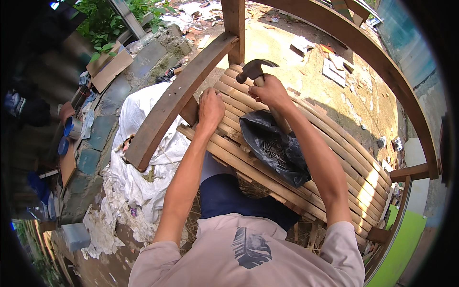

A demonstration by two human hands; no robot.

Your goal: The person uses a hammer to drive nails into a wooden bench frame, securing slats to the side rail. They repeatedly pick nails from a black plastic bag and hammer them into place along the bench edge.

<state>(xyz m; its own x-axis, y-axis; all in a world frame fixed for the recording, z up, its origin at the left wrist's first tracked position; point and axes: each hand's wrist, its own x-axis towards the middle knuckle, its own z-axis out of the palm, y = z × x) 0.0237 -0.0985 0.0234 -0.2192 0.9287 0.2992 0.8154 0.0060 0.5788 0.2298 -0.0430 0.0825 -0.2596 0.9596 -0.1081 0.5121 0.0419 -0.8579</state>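
right hand (270,91) holds hammer (255,70) tight, above the slats | left hand (210,109) lies flat, fingers spread, on bamboo slats (330,158) | black bag (275,146) of nails sits on slats

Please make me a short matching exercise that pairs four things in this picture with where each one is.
Things:
1. metal claw hammer
2. black plastic bag of nails
3. left hand
4. white sack

Places:
A. lying on the bamboo slats
B. pressing on the slats beside the curved wooden armrest
C. on the ground, left of the chair
D. held in the right hand

Pairs: 1-D, 2-A, 3-B, 4-C
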